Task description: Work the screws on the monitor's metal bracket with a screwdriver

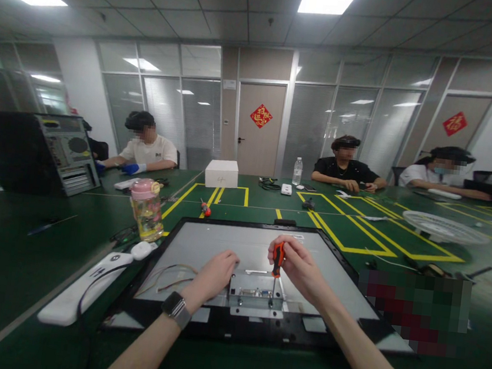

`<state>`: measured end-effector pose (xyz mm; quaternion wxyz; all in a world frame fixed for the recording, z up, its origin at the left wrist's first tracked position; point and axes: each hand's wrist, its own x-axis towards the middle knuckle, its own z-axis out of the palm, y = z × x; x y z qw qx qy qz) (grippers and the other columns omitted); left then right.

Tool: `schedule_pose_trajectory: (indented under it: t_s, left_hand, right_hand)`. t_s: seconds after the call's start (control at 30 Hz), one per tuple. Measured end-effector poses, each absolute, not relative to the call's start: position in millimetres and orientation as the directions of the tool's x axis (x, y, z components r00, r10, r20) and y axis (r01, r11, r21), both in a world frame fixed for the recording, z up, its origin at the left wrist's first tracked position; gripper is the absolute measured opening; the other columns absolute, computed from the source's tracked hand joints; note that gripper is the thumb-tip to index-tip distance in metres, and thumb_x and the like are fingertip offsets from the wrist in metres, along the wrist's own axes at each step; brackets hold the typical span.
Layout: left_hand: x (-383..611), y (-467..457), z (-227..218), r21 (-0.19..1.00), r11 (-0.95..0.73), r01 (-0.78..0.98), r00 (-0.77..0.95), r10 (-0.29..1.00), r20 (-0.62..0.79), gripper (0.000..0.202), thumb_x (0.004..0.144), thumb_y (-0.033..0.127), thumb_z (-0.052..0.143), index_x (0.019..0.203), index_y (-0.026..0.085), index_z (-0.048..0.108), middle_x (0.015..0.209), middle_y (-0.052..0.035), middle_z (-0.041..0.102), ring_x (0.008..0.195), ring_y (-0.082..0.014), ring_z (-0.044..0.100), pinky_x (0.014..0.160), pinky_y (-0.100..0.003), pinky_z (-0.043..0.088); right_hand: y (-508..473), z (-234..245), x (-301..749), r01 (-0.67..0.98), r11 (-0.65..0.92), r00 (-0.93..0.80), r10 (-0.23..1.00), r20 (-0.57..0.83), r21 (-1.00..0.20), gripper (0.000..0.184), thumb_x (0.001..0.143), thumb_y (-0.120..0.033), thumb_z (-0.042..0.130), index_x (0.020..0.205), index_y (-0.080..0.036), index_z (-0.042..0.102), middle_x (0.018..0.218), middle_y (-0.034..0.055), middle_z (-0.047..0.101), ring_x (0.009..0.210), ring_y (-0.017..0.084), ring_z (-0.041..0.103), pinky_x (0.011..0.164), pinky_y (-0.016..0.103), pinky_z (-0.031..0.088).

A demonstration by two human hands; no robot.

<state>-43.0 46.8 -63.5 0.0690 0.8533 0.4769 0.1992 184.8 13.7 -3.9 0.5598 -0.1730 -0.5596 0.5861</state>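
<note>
A flat display panel with a black frame lies back side up on the green table in front of me. Near its lower edge sits a metal bracket box with ports and screws along its front. My right hand grips a red-and-black screwdriver, held upright, its shaft reaching down to the right part of the box. Beside the left end of the box, my left hand rests with fingers curled in; whatever its fingertips hold is hidden. Thin loose wires lie on the panel left of that hand.
Left of the panel are a white power strip with a black cable and a pink-lidded bottle. Another screwdriver lies beyond the panel, near a white box. A computer case stands at far left. Several people sit across the table.
</note>
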Motion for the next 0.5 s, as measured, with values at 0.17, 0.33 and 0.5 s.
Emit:
schedule_pose_trajectory:
  t_s: [0.17, 0.33, 0.5]
  left_hand:
    - [-43.3, 46.5, -63.2, 0.309, -0.532, 0.789, 0.461, 0.844, 0.274, 0.036, 0.095, 0.014, 0.028, 0.110, 0.015, 0.061, 0.112, -0.0097, 0.061, 0.107, -0.0182, 0.057, 0.098, -0.031, 0.043]
    - [-43.6, 45.6, -63.2, 0.303, -0.528, 0.793, 0.462, 0.846, 0.267, 0.036, 0.095, 0.014, 0.028, 0.110, 0.016, 0.061, 0.113, -0.0094, 0.061, 0.107, -0.0184, 0.056, 0.098, -0.031, 0.043]
    - [-43.9, 44.9, -63.1, 0.305, -0.537, 0.786, 0.465, 0.840, 0.280, 0.035, 0.095, 0.014, 0.029, 0.110, 0.015, 0.061, 0.113, -0.0095, 0.061, 0.107, -0.0185, 0.056, 0.099, -0.031, 0.042]
  right_hand:
    - [15.6, -3.4, 187.8, -0.435, 0.274, -0.281, 0.864, 0.418, -0.858, 0.022, 0.081, -0.041, 0.069, 0.094, -0.023, 0.070, 0.086, 0.0034, 0.066, 0.077, 0.017, 0.060, 0.074, 0.033, 0.048]
    - [16.5, -1.2, 191.4, -0.380, 0.330, -0.274, 0.853, 0.445, -0.864, 0.030, 0.084, -0.043, 0.065, 0.106, -0.022, 0.068, 0.091, 0.0062, 0.069, 0.081, 0.019, 0.064, 0.080, 0.039, 0.049]
    - [21.9, -7.4, 193.1, -0.231, 0.427, -0.146, 0.873, 0.465, -0.874, 0.023, 0.075, -0.039, 0.074, 0.092, -0.023, 0.072, 0.083, 0.0031, 0.069, 0.078, 0.019, 0.063, 0.076, 0.035, 0.050]
